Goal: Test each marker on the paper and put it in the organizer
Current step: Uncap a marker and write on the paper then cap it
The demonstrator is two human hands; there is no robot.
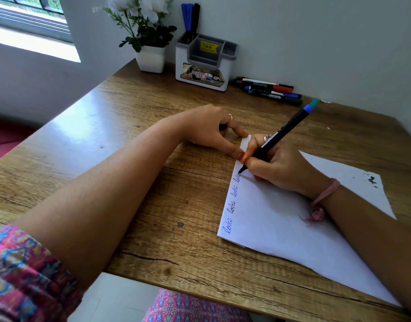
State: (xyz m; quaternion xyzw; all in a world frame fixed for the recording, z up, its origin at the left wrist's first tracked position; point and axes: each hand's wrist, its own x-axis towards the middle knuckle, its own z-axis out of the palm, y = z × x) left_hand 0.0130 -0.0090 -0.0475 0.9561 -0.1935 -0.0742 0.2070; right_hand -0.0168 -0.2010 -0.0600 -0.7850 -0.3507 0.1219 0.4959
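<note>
Marker [279,135], black barrel with a blue and teal end, is pinched between thumb and fingers of the right hand [281,166]. Its tip touches the paper [281,224] just below those fingertips, at the top of a column of blue handwritten words running along the sheet's left edge. Barrel is tilted, its back end pointing up and away past the knuckles. Right wrist rests on the sheet; a pink band [325,194] sits on it.

Left hand [211,129] lies just left of the writing fingers. Its thumb tip and one fingertip press the paper's upper left corner and edge, touching it. The other fingers are curled around a small dark item, likely a cap, mostly hidden. A ring shows on one finger.

Paper lies on a wooden desk [153,205], with dark smudges near its far right corner.

Organizer [205,61], white and grey, stands well beyond the fingers, against the wall; blue and black markers [190,17] stand upright in its back left compartment. Loose markers [269,90] lie flat to its right. A potted plant [146,38] with white flowers stands to its left.
</note>
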